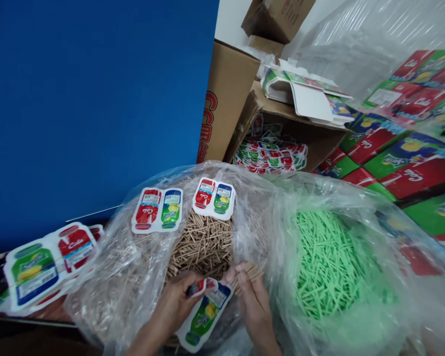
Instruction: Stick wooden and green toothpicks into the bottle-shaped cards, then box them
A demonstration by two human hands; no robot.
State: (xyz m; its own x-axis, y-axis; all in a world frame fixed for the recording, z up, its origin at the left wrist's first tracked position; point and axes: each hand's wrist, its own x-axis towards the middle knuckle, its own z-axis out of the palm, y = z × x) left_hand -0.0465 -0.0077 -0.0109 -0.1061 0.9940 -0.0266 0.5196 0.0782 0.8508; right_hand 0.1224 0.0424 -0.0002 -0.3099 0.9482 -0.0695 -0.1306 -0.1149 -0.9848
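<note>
Your left grip, at lower centre, pinches the printed pouch, tilted and bent, apparently to steady it beside your right grip, which pinches brown sticks. Just above, an open plastic bag bares loose sticks, seemingly for easy reach; two spare pouches lie there. Green sticks sit at right; beyond, upper centre, a carton holds more pouches.

Two printed cards lie on a clear plastic bag of brown sticks. Beside it, another clear bag holds green sticks. Folded printed cardboard rests atop an open carton.
</note>
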